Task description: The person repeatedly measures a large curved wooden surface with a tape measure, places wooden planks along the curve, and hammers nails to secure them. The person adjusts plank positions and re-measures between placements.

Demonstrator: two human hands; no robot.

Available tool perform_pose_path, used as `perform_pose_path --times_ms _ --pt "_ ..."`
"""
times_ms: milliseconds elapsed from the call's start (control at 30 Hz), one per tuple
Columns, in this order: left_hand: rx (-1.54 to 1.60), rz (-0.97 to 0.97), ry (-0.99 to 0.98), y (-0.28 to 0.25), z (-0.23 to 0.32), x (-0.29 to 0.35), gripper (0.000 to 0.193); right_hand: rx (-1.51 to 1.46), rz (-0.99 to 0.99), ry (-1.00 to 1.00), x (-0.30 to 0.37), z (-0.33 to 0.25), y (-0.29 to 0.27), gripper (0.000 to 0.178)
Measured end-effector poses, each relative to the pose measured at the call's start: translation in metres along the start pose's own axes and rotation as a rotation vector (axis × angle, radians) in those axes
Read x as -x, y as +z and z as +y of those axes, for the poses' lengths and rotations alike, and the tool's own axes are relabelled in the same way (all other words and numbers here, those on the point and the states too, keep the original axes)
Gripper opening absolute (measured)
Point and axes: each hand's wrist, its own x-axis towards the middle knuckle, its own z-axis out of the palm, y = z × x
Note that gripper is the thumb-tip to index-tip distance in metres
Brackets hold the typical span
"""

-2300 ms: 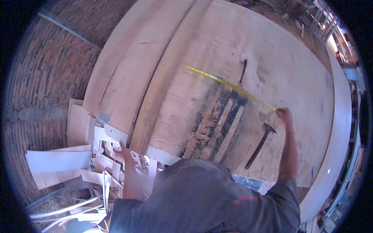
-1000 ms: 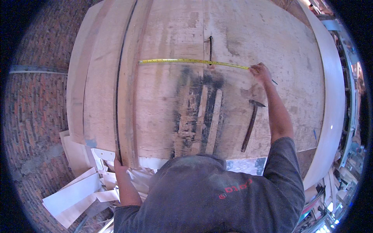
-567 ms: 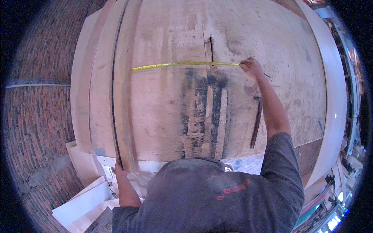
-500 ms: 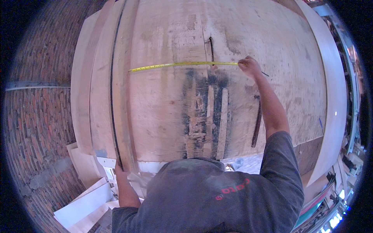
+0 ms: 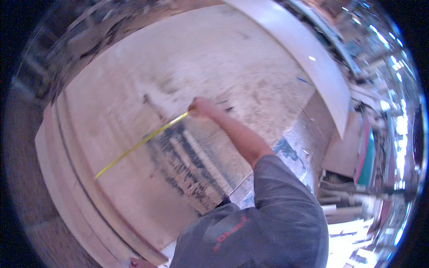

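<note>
My right hand (image 5: 199, 108) is closed over the worktable, at the far end of a yellow tape measure (image 5: 143, 141). The extended blade runs diagonally down to the left, its tip ending beside a long wooden strip (image 5: 107, 203) on the table's left side. Whatever tape case there is stays hidden in my fist. Just past the hand lies or sticks out a small dark slender thing (image 5: 229, 109), too blurred to name. At the lower edge, close to the strip's near end, part of my left hand (image 5: 139, 263) shows; its fingers are blurred and cut off.
The worn wooden worktable top (image 5: 134, 89) has a dark stained, scraped patch (image 5: 192, 174) near me. A pale curved-looking sheet (image 5: 308, 62) borders its far right side. Stacked boards and offcuts (image 5: 348, 152) stand to the right, and a blue mark (image 5: 302, 80) sits near the right edge.
The whole view has swung to the right, so the table appears turned and more of the workshop at right shows. My right hand still grips the tape, its blade still extended.
</note>
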Motion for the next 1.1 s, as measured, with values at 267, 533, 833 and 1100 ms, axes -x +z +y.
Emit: perform_pose_path --times_ms 267,533,833,1100 --pt "-0.192 -0.358 0.494 0.17 0.104 0.032 0.041 -0.352 -0.073 0.16 0.133 -0.109 -0.018 0.021" --pt "0.194 -0.379 0.296 0.261 0.137 0.099 0.033 -0.312 -0.053 0.022 0.183 -0.144 -0.026 0.018" --pt "0.26 -0.2 0.256 0.262 0.13 0.098 0.036 -0.265 -0.196 0.08 0.204 -0.083 -0.026 0.019" --pt "0.301 0.074 0.235 0.214 0.109 0.093 0.03 -0.283 -0.282 0.117 0.171 -0.015 -0.037 0.023"
